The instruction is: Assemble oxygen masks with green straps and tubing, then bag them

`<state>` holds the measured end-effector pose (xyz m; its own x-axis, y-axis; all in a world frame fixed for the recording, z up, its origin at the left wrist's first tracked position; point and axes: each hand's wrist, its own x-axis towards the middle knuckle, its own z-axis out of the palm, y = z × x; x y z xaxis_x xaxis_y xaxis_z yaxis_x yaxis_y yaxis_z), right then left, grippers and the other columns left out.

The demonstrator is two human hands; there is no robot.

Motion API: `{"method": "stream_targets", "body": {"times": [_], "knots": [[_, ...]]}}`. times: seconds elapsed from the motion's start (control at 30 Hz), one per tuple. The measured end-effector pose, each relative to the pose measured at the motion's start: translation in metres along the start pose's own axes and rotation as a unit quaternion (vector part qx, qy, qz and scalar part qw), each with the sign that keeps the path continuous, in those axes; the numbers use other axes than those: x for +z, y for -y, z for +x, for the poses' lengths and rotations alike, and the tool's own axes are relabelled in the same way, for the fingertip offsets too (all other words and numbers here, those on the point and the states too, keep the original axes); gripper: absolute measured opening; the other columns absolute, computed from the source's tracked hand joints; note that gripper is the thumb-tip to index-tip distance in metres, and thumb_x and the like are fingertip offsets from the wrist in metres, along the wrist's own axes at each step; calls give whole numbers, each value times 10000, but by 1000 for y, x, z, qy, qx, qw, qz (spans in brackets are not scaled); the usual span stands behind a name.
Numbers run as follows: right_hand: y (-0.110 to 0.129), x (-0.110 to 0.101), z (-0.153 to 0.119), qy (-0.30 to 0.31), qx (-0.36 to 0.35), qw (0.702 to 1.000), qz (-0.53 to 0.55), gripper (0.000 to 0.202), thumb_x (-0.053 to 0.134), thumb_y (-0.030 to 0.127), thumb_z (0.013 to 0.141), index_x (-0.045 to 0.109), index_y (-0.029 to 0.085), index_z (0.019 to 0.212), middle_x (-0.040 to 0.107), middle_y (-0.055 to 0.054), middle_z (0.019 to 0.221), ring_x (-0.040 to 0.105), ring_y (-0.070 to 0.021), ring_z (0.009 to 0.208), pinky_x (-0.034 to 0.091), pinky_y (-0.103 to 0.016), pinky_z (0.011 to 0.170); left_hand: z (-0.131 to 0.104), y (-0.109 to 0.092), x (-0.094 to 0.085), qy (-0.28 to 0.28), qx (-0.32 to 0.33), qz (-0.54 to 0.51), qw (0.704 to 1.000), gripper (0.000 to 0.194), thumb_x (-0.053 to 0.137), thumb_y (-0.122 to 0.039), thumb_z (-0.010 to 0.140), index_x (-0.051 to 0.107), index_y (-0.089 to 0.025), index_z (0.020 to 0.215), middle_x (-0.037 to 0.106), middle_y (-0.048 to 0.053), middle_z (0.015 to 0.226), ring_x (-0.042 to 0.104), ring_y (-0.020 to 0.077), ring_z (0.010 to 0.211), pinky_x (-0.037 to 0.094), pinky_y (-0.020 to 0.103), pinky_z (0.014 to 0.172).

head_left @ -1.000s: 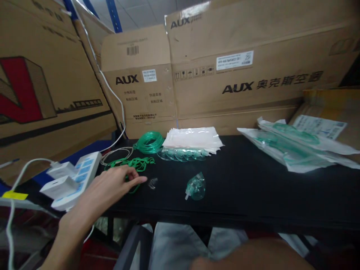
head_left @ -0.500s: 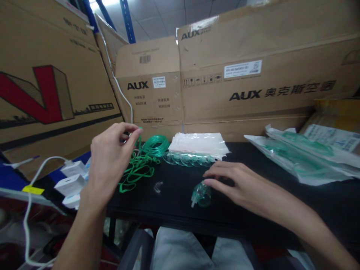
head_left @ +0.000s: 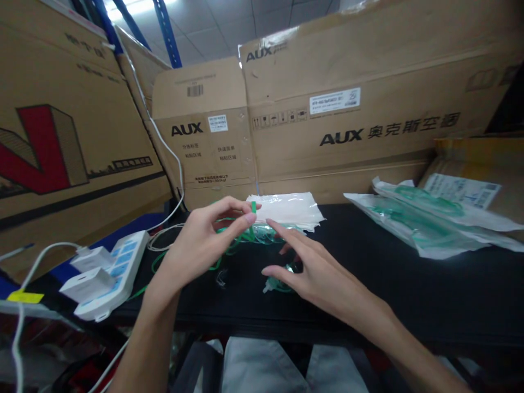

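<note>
Between the thumb and fingers of my left hand (head_left: 196,240) is a narrow green strap (head_left: 254,207), its end sticking up above the fingertips. More green strap hangs below and behind this hand. My right hand (head_left: 315,267) is open, thumb and fingers apart, over a clear green plastic mask (head_left: 278,285) on the black table. That hand partly hides the mask, and I cannot tell whether they touch. A small clear plastic piece (head_left: 221,278) lies left of it. Behind both hands is a row of clear green masks (head_left: 266,233) at the edge of white pouches (head_left: 290,210).
A white power strip (head_left: 131,251) with plugged-in chargers (head_left: 88,284) sits at the left. Sealed bags (head_left: 429,234) with green contents lie at the right. Cardboard panels (head_left: 295,142) wall the back and left. A white cable (head_left: 176,158) runs down the back left.
My left hand has moved right, drawing the green strap away from the pile towards my right hand. The right hand's fingers have spread and risen off the mask's top. The view has shifted slightly.
</note>
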<state>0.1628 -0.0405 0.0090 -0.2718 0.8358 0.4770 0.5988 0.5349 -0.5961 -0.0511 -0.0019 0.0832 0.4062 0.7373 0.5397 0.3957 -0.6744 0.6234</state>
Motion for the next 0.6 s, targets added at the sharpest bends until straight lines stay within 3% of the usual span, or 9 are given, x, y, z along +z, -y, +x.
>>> {"method": "stream_targets", "body": {"times": [0.07, 0.13, 0.2, 0.27, 0.4, 0.5, 0.6], "knots": [[7, 10, 13, -28, 1, 998, 56, 802, 754, 425, 852, 381, 262, 1543, 707, -53, 1108, 665, -177, 822, 539, -306, 805, -3, 5, 3, 56, 0, -1, 998, 218, 643, -400, 941, 707, -197, 987, 728, 25, 1069, 675, 179, 1017, 532, 272, 917], [10, 21, 26, -18, 10, 994, 110, 512, 720, 364, 883, 593, 199, 1351, 691, 2, 812, 608, -149, 647, 489, -262, 634, -6, 10, 4, 78, -4, -17, 997, 226, 625, -405, 951, 706, -196, 983, 715, 21, 1048, 668, 174, 1008, 525, 264, 912], [9, 31, 38, -4, 15, 989, 148, 156, 629, 269, 936, 714, 159, 1007, 648, 11, 682, 588, -134, 597, 439, -244, 578, -8, 16, 4, 82, -16, -23, 996, 241, 624, -422, 946, 696, -196, 992, 703, 21, 1041, 668, 173, 984, 529, 262, 882], [5, 38, 46, -7, 26, 985, 169, 203, 567, 206, 950, 684, 148, 794, 642, 0, 649, 590, -127, 583, 427, -241, 573, -10, 24, 3, 83, -38, 2, 996, 280, 652, -460, 915, 681, -208, 1034, 696, 19, 1058, 671, 174, 940, 533, 261, 819], [3, 37, 53, -38, 55, 976, 205, 226, 566, 205, 934, 656, 147, 735, 638, -3, 629, 589, -128, 554, 446, -250, 573, -13, 44, 3, 147, -100, 126, 976, 474, 750, -521, 800, 650, -254, 1179, 711, 8, 1036, 658, 187, 817, 496, 271, 703], [4, 23, 54, -86, 54, 960, 263, 241, 599, 263, 921, 649, 152, 713, 649, -7, 639, 604, -126, 552, 477, -251, 579, -13, 61, 3, 215, -115, 189, 951, 347, 700, -469, 842, 702, -277, 1131, 735, -2, 1037, 665, 203, 850, 474, 279, 751], [6, 4, 53, -175, 34, 938, 297, 257, 663, 308, 891, 649, 156, 684, 654, -4, 643, 606, -119, 555, 485, -242, 569, -11, 76, -3, 229, -138, 232, 935, 235, 596, -391, 901, 750, -278, 1038, 758, -7, 1045, 680, 219, 946, 459, 274, 806]]}}
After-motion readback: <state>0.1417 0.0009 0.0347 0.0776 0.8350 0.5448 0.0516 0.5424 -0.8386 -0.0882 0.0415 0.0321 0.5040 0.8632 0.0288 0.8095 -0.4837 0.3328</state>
